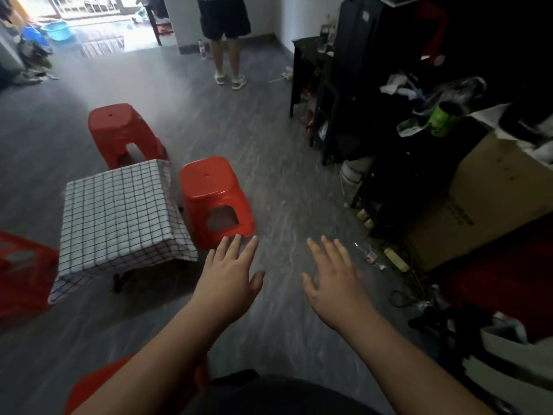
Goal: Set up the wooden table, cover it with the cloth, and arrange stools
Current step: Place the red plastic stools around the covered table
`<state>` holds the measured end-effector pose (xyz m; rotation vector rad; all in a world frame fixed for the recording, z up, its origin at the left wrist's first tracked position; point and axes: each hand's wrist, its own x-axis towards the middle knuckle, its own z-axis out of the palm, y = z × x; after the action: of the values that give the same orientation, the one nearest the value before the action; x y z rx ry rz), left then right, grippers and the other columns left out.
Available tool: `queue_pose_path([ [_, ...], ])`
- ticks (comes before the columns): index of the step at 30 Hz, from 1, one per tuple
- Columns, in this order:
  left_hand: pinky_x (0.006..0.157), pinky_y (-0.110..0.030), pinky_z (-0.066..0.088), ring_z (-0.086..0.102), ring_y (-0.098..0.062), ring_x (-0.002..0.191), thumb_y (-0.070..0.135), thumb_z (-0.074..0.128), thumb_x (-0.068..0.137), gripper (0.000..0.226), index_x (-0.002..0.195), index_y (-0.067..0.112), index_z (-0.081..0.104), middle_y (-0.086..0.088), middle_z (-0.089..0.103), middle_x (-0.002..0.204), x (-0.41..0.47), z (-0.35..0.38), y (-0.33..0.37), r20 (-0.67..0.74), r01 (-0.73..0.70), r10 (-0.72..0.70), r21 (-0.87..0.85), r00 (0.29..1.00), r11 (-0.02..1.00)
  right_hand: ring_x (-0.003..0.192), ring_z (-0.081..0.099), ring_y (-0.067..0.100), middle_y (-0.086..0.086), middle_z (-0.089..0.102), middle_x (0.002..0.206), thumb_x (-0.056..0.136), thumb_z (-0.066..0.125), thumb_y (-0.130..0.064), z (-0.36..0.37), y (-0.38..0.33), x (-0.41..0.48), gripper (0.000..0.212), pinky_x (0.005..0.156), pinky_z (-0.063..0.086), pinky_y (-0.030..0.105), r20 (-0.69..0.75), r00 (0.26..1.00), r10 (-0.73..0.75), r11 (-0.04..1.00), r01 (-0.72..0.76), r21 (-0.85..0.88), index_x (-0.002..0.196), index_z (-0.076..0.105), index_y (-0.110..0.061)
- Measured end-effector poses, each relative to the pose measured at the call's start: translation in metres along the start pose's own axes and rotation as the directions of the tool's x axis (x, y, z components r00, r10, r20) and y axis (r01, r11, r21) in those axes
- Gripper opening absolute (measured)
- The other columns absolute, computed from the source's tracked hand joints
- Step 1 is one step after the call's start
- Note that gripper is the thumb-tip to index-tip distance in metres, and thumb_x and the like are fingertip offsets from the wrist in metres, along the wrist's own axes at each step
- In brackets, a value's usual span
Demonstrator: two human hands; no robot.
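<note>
Hands hovering over floor (284, 205): left hand (230, 274), right hand (332, 277), grip wide on both, fingers spreading, holding nothing. Ahead-left, checked cloth (119, 211) covering table (118, 281). Beside table, red stool (214, 193) standing; second stool (119, 127) standing behind; third stool (21, 265) showing at left edge.

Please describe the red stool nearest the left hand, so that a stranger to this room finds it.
Start at the low table under the checked cloth, left of centre on the grey floor. The red stool stands at its right side, just beyond the left hand. Of its neighbours, the far stool stands behind the table and the cut-off stool at the picture's left edge.
</note>
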<state>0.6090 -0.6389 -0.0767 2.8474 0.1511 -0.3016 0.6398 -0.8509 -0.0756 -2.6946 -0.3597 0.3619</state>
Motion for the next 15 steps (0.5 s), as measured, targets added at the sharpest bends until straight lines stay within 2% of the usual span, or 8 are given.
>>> queue_pose_path([
  [7, 0.123, -0.046, 0.007, -0.001, -0.028, 0.154, 0.054, 0.037, 0.1, 0.071, 0.159, 0.032, 0.004, -0.007, 0.005, 0.168, 0.095, -0.006, 0.022, 0.017, -0.015, 0.015, -0.032, 1.0, 0.999, 0.154, -0.008, 0.016, -0.006, 0.0, 0.169, 0.102, 0.04, -0.047, -0.033, 0.025, 0.075, 0.069, 0.122, 0.003, 0.037, -0.007, 0.999, 0.045, 0.999, -0.045, -0.009, 0.16, 0.006, -0.035],
  [15, 0.124, -0.047, 0.009, 0.0, -0.03, 0.154, 0.056, 0.036, 0.1, 0.072, 0.159, 0.032, 0.003, -0.009, 0.003, 0.168, 0.251, -0.035, 0.006, 0.025, -0.065, 0.066, -0.011, 0.998, 0.998, 0.154, -0.009, 0.015, -0.007, -0.002, 0.169, 0.102, 0.038, -0.05, -0.066, 0.032, 0.219, 0.068, 0.124, 0.005, 0.038, -0.023, 0.993, 0.113, 0.992, -0.114, -0.052, 0.16, 0.003, -0.037],
])
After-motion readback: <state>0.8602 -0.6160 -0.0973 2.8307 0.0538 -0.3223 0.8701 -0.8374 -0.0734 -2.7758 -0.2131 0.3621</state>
